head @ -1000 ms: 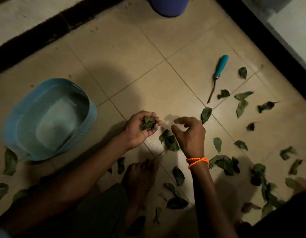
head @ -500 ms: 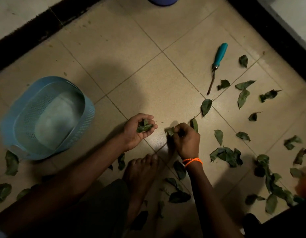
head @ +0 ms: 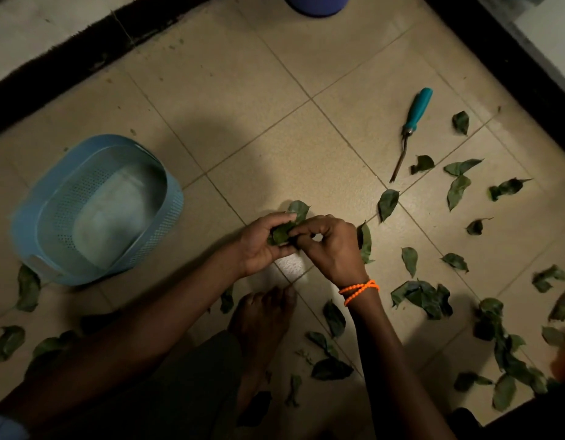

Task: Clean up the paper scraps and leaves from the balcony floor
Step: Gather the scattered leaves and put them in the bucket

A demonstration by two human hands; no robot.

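Leaves [head: 420, 298] lie scattered over the beige tiled floor [head: 230, 100], thickest to the right and lower right, a few more at lower left near the basket; a small bunch of leaves [head: 279, 234] sits in the left hand [head: 263, 246], which is cupped palm-up, its grip curled loosely round the bunch; the right hand [head: 330, 246] meets it from the right, thumb and forefinger pinched at the edge of that same bunch, the other fingers curled; whether the right grip holds a separate leaf or only presses the bunch cannot be told; one leaf [head: 298, 209] pokes out above the fingertips of both hands, and whether it is held or lying on the floor cannot be told; another leaf [head: 365, 241] lies just beside the right hand; an orange beaded bracelet [head: 359, 290] circles the right wrist.

A light-blue perforated plastic basket [head: 173, 217] stands on the floor well left of the hands, no leaves visible inside; a teal-handled hand tool [head: 412, 122] with a thin metal shaft lies on the tiles to the upper right, near several single leaves; a bare foot [head: 262, 322] rests on the floor directly below the hands; a blue round container [head: 316, 4] is cut off by the top edge; a black border strip [head: 68, 65] runs along the far side of the tiles; lighting dim, lower part in shadow.
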